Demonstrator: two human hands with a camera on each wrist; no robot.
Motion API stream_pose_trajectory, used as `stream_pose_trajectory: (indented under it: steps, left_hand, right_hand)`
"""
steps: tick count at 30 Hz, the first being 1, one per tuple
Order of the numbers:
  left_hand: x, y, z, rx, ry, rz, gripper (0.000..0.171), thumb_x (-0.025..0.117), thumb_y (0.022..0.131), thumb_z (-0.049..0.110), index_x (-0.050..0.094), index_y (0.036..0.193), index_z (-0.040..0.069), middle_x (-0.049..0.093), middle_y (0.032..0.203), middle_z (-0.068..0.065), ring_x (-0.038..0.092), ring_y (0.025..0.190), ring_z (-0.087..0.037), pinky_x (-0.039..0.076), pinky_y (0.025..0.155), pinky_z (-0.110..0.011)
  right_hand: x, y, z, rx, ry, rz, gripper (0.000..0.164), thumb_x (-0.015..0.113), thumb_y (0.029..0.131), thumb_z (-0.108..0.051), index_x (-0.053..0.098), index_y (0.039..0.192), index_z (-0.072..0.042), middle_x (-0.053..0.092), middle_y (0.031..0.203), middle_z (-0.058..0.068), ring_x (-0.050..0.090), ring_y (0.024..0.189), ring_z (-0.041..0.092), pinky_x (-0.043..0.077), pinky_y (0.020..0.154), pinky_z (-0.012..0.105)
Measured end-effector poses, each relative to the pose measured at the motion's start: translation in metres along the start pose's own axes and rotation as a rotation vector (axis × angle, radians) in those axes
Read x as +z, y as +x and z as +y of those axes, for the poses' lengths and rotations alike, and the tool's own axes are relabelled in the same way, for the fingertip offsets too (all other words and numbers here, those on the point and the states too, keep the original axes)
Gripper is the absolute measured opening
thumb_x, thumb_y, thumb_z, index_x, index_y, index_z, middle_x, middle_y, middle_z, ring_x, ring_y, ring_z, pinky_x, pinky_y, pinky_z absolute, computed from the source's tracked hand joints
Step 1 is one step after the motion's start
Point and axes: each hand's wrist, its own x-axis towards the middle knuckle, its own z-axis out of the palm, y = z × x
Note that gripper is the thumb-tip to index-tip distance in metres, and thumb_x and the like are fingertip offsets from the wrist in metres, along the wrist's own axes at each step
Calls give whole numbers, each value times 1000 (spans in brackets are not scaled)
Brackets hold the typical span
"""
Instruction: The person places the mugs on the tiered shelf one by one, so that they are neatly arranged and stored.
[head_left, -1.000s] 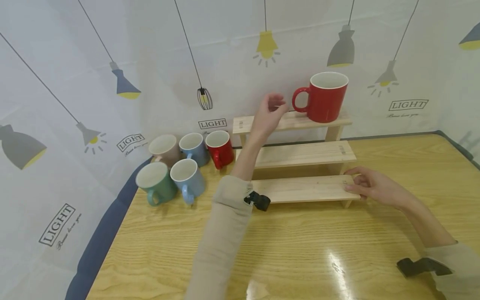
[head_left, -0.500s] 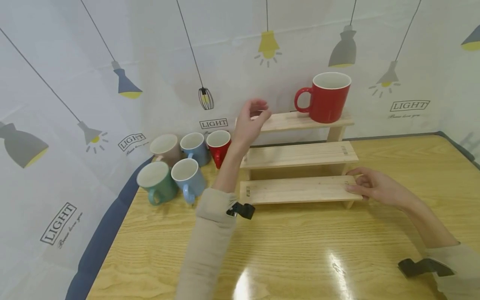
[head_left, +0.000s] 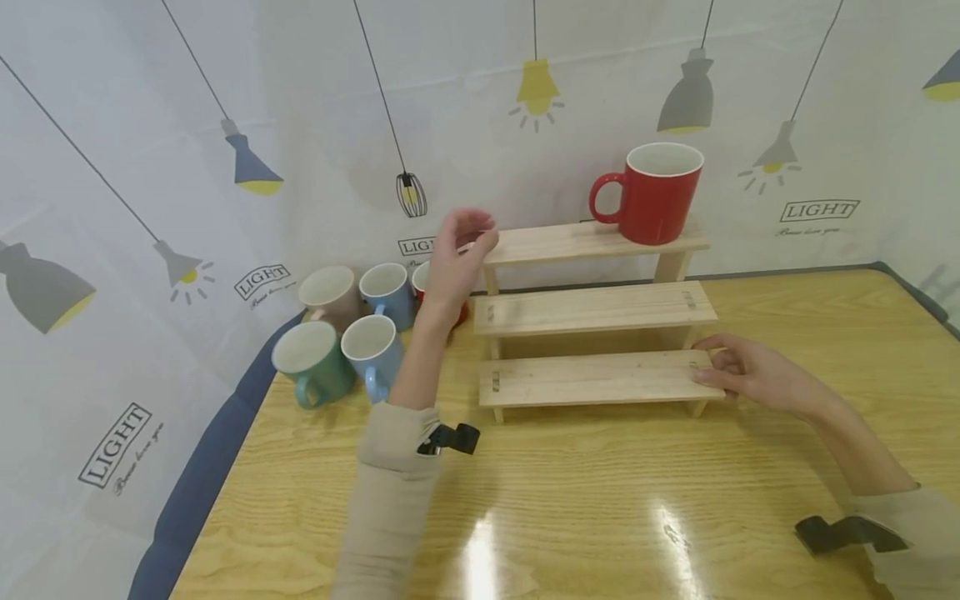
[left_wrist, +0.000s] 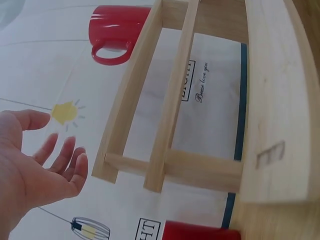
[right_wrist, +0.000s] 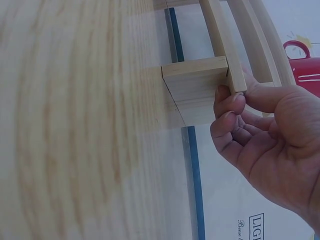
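Note:
A three-step wooden shelf stands on the table. On the right of its top step sits a large red mug, handle to the left. My right hand pinches the right end of the bottom step; the right wrist view shows thumb and fingers on either side of the board. By the left end of the top step my left hand hangs in the air with loosely bent fingers, holding nothing. Behind that hand, a smaller-looking red mug is partly hidden.
Left of the shelf, several mugs stand close together: a beige mug, a blue mug, a light blue mug and a green mug. A lamp-printed white cloth hangs behind the wooden table.
My left hand has moved left and slightly down, away from the large red mug, and now overlaps the other red mug. The right hand has stayed on the bottom step.

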Motion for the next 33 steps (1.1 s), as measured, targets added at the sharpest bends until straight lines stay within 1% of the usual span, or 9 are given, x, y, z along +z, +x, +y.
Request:
stream_pose_trajectory:
  steps: [4, 12, 14, 19, 24, 28, 30, 31, 33]
  left_hand:
    - [-11, -7, -5, -36, 26, 37, 30, 62, 96, 10, 57, 125, 4, 62, 122, -9, 57, 114, -20, 43, 98, -31]
    - [-27, -18, -18, -57, 2, 122, 28, 62, 96, 6, 57, 122, -2, 62, 119, -15, 57, 111, -24, 44, 99, -34]
    - [-30, -21, -22, -72, 19, 135, 28, 61, 96, 6, 57, 123, -1, 61, 119, -15, 56, 111, -24, 43, 101, -35]
    - [-34, -28, -30, -104, 44, 168, 27, 59, 95, 2, 56, 122, -2, 60, 119, -17, 55, 110, -25, 41, 101, -36]
    - [-38, -35, -43, -113, 50, 200, 26, 58, 92, -3, 56, 118, -6, 59, 116, -20, 55, 108, -29, 42, 98, -34]
    - [-42, -40, -54, -157, 76, 205, 28, 58, 92, -2, 56, 119, -5, 59, 118, -20, 56, 108, -30, 46, 91, -34]
    - [-44, -42, -61, -168, 92, 210, 28, 58, 91, -2, 56, 119, -5, 59, 117, -21, 56, 107, -30, 46, 88, -33]
    - [-44, -43, -65, -175, 101, 213, 28, 59, 91, -2, 56, 119, -5, 59, 117, -21, 56, 107, -30, 46, 88, -34]
    - [-45, -44, -71, -180, 119, 220, 29, 59, 91, -2, 55, 120, -5, 59, 118, -21, 56, 108, -31, 45, 93, -35]
  right_hand:
    - [0, 0, 0, 1, -1, 0, 49, 64, 99, -15, 43, 135, 11, 57, 77, 5, 57, 63, 16, 47, 56, 31]
    - [-1, 0, 0, -10, -4, 2, 50, 64, 99, -16, 43, 135, 12, 56, 75, 3, 56, 63, 15, 48, 57, 31]
    - [-1, 0, -1, -7, -2, -2, 50, 63, 100, -16, 42, 136, 12, 56, 75, 4, 57, 63, 15, 49, 59, 31]
    - [-1, 0, -2, 1, 11, -4, 51, 63, 100, -16, 41, 137, 13, 56, 76, 6, 58, 64, 18, 51, 62, 32]
    - [-1, 0, -1, -1, 19, -6, 52, 63, 100, -16, 41, 136, 13, 56, 76, 6, 58, 64, 19, 51, 61, 32]
    - [0, 0, -1, 2, 22, -5, 51, 63, 100, -15, 41, 136, 13, 56, 76, 6, 58, 64, 18, 51, 61, 32]
    - [0, 0, -1, 9, 24, -6, 51, 63, 100, -15, 41, 137, 13, 55, 76, 6, 57, 64, 18, 50, 60, 32]
    - [0, 0, -1, 11, 23, -6, 51, 63, 100, -15, 41, 137, 13, 55, 76, 5, 57, 64, 18, 50, 60, 32]
    - [0, -1, -1, 11, 22, -8, 51, 62, 100, -16, 41, 137, 12, 55, 75, 5, 57, 64, 18, 50, 60, 32]
